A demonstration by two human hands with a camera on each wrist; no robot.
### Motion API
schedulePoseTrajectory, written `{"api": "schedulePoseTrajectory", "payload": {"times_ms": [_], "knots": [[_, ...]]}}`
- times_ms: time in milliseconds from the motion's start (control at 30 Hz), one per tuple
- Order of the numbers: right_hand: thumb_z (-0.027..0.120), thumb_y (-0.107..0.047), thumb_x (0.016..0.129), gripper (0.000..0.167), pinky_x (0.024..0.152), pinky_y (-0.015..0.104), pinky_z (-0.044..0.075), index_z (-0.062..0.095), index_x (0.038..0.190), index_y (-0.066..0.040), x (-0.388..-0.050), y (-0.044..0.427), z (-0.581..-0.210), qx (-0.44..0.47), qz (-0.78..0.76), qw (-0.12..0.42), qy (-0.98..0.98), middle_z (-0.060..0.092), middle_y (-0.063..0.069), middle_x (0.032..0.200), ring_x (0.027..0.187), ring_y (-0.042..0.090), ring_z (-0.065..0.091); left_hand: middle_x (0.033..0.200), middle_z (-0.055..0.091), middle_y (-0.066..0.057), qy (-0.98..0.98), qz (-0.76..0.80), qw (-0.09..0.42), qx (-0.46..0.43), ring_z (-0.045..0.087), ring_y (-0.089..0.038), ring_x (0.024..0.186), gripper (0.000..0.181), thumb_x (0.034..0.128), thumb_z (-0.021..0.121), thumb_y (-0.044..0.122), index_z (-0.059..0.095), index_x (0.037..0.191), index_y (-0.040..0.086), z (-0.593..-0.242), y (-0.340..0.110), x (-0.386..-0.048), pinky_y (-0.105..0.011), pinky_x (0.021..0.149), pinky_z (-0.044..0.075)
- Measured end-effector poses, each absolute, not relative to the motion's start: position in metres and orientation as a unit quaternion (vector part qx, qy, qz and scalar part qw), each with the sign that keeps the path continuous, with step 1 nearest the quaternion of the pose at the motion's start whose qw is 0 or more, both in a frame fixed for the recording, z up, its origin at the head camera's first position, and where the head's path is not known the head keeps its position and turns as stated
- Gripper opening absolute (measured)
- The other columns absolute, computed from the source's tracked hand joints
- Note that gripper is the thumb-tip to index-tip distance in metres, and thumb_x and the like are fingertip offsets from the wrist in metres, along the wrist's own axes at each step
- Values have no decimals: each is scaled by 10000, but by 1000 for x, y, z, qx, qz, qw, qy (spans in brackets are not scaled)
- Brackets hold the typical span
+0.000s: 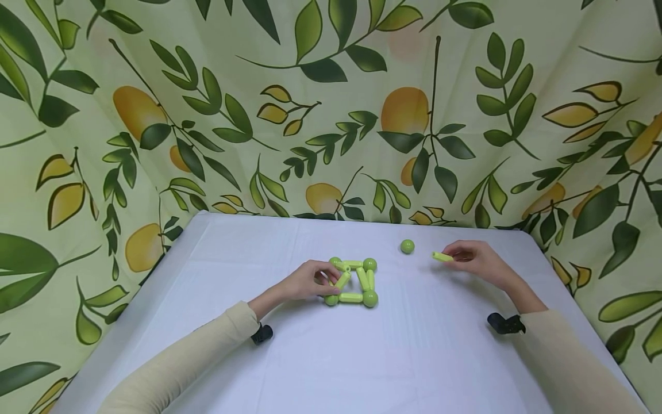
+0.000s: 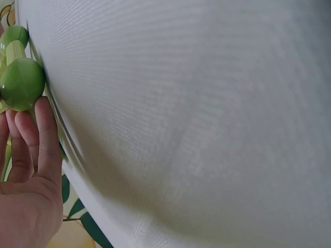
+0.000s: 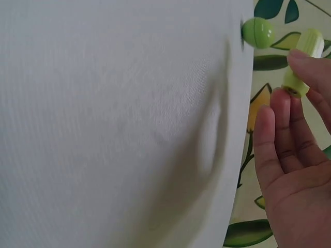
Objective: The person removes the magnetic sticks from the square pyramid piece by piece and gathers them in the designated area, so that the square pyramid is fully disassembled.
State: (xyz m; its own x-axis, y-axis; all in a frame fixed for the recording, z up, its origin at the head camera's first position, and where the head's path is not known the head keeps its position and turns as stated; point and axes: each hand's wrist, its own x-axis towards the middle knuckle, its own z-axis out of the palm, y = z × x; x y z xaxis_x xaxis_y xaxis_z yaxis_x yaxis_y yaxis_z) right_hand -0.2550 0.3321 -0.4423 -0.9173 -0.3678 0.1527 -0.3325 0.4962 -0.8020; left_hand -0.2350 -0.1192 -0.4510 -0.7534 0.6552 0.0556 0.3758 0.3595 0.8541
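Observation:
A square frame of green balls and light green rods (image 1: 350,298) lies on the table, with more rods leaning up from its corners. At its left side is my left hand (image 1: 309,280), whose thumb and fingers grip the frame around a slanting rod (image 1: 343,280). The left wrist view has a green ball (image 2: 23,84) of the frame at my fingertips; the thumb is hidden there. My right hand (image 1: 474,260) is raised over the right side of the table. It pinches a loose light green rod (image 3: 310,44) between thumb and fingers.
A single green ball (image 1: 407,246) sits on the table between the frame and my right hand, farther back. White cloth covers the table (image 1: 414,356). A leaf-and-fruit patterned curtain (image 1: 351,144) hangs behind the table and along its sides.

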Motion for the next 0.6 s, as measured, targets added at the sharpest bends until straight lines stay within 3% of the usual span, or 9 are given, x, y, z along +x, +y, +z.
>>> {"api": "schedulePoseTrajectory", "payload": {"times_ms": [600], "knots": [[838,-54,844,229,761,223,523,742,1046,-4,-269,347,-455,-191,-395,43,898,690,103,1005,884,205,604,961,668,-27,816,460,148,317,621,-186,842,238,881,818,93,709,1079,22,-450,-118,-235,-296,793,545]]}}
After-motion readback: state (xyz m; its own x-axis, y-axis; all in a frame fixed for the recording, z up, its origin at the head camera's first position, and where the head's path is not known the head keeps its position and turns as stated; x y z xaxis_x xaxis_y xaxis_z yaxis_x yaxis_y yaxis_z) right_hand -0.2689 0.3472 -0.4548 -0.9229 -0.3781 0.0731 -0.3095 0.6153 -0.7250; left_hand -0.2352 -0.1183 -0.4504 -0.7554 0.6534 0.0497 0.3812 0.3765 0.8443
